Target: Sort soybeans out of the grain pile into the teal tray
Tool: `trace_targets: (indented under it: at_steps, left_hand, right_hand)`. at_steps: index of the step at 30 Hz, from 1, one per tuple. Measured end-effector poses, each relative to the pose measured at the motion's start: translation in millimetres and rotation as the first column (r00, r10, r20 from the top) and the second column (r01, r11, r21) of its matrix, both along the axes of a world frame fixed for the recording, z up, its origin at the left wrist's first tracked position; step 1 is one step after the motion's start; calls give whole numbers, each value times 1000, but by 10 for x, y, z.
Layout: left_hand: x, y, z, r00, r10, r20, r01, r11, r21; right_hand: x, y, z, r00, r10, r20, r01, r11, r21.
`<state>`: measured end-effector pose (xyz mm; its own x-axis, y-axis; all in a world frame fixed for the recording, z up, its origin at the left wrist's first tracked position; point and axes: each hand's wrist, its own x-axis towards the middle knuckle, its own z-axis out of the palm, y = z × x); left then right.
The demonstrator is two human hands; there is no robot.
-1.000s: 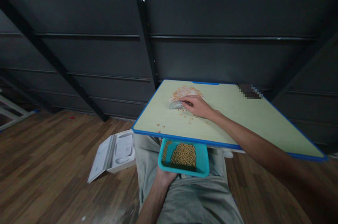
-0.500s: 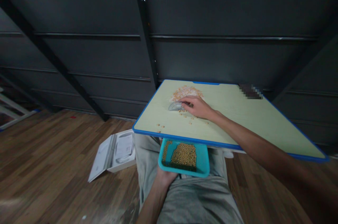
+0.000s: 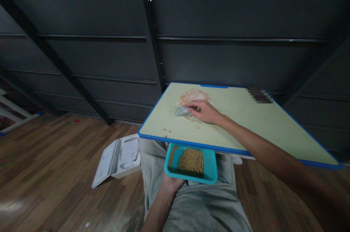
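Observation:
My right hand [image 3: 203, 111] rests on the blue-edged table [image 3: 246, 122], fingers curled on a small clear half-round scraper [image 3: 181, 111] beside a heap of yellow beans [image 3: 193, 96]. A few loose beans [image 3: 166, 130] lie nearer the front edge. My left hand [image 3: 171, 184] holds a teal tray [image 3: 210, 168] under the table's front edge, above my lap; the tray holds a layer of beans. Most of the left hand is hidden beneath the tray.
An open white box [image 3: 117, 159] lies on the wooden floor to the left of my legs. Dark wall panels with a slanted metal beam [image 3: 153, 42] stand behind the table. A dark, blurred object [image 3: 259, 94] sits at the table's far right corner.
The scraper under my right hand has tilted slightly by the bean heap. The view has shifted a little. The tray and my left hand hold still.

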<state>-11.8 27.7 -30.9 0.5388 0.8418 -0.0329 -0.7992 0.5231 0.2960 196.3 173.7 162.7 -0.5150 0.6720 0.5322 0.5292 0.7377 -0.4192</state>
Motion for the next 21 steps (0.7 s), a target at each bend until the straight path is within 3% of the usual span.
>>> trace_targets:
  at_steps: [12, 21]
  left_hand:
    - [-34, -16, -6, 999, 16, -37, -18, 998, -55]
    - [-26, -15, -10, 996, 32, -81, -42, 992, -123]
  right_hand:
    - [-1, -15, -11, 1000, 19, -24, -19, 1000, -20]
    - [1, -20, -17, 997, 53, -50, -59, 992, -116]
